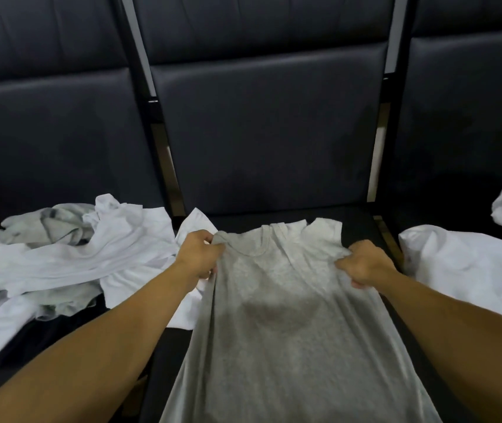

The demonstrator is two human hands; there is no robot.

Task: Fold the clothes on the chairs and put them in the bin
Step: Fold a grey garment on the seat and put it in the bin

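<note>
Left hand [201, 253] and right hand [362, 264] both grip grey shirt [289, 315] by shoulders on middle chair [268, 141]; white clothes [76, 257] left of chair

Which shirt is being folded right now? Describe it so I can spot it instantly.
Find the middle chair of the dark row. Spread on its seat, collar toward the backrest, lies the grey T-shirt, gripped at the shoulders by the left hand and right hand. It is the only flat, all-grey garment; its neighbours are crumpled and mostly white.
</note>
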